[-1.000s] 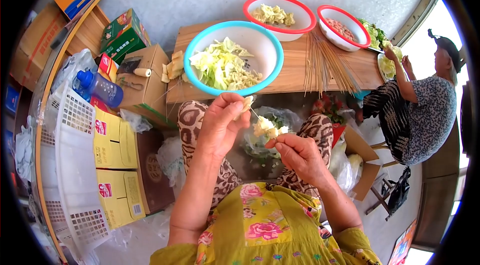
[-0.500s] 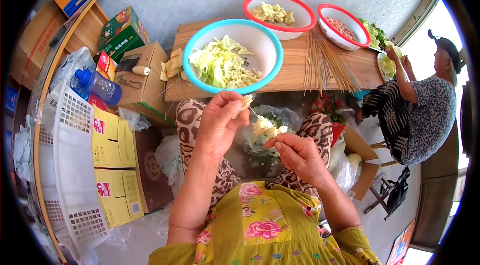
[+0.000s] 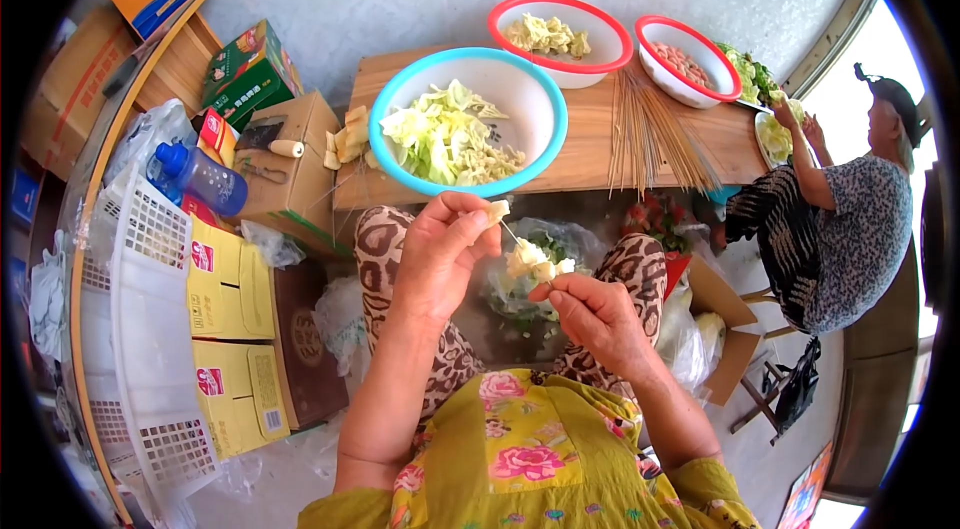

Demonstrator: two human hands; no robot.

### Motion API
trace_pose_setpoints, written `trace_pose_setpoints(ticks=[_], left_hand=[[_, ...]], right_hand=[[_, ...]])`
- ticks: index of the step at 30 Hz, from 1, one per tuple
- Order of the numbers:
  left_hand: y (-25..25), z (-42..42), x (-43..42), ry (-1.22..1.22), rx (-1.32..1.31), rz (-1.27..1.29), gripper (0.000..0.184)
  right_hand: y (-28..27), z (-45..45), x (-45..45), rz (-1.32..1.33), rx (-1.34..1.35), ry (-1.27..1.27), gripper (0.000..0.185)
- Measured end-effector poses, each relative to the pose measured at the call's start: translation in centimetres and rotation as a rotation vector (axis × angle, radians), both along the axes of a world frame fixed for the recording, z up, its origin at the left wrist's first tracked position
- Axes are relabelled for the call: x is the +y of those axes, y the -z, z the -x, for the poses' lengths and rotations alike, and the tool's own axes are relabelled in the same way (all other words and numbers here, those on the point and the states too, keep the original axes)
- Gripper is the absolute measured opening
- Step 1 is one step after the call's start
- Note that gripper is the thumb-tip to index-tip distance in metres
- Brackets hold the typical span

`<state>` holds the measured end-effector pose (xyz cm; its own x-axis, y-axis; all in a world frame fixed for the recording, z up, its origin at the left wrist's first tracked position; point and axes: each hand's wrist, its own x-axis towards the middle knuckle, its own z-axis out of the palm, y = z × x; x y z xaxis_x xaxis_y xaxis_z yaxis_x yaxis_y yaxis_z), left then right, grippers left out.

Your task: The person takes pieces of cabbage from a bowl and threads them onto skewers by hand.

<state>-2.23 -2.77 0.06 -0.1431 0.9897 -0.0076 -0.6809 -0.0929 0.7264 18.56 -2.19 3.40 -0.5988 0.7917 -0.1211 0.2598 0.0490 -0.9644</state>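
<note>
Between my hands, over my lap, is a thin skewer point(image 3: 509, 230) with pale cabbage pieces point(image 3: 532, 260) bunched along it. My right hand point(image 3: 592, 314) pinches the skewer just below the bunch. Pinched in the fingers of my left hand point(image 3: 445, 249) is a pale piece of cabbage point(image 3: 497, 213), at the skewer's upper end; whether the tip has pierced it I cannot tell. Beyond my hands, a blue-rimmed bowl point(image 3: 553, 144) holds loose cut cabbage point(image 3: 440, 134). Many loose skewers point(image 3: 650, 134) lie on the wooden table point(image 3: 585, 144) to the right.
A red-rimmed bowl point(image 3: 620, 62) of pale leaves and another red-rimmed bowl point(image 3: 735, 79) of pinkish pieces stand farther back. Boxes, a blue bottle point(image 3: 205, 179) and a white plastic crate point(image 3: 150, 329) crowd the left. Another person point(image 3: 850, 199) sits at the right, hands raised near greens.
The view has shifted slightly, so the table sits a little lower. My left hand's cabbage piece stays at the skewer's upper end; both hands keep nearly the same pose.
</note>
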Motion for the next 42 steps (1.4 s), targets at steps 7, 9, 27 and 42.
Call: trace_pose_setpoints(ticks=[7, 9, 27, 42], left_hand=[[-0.2, 0.1, -0.3, 0.021, 0.0, 0.031, 0.012], [-0.3, 0.1, -0.4, 0.028, 0.0, 0.034, 0.011], [-0.5, 0.3, -0.8, 0.088, 0.003, 0.031, 0.012], [-0.5, 0.2, -0.8, 0.072, 0.053, 0.049, 0.011]], right_hand=[[0.2, -0.2, -0.2, 0.027, 0.031, -0.007, 0.018], [0.2, -0.2, -0.2, 0.013, 0.026, -0.012, 0.018], [0.9, 0.1, -0.5, 0.062, 0.091, 0.001, 0.018], [0.6, 0.3, -0.7, -0.05, 0.088, 0.034, 0.015]])
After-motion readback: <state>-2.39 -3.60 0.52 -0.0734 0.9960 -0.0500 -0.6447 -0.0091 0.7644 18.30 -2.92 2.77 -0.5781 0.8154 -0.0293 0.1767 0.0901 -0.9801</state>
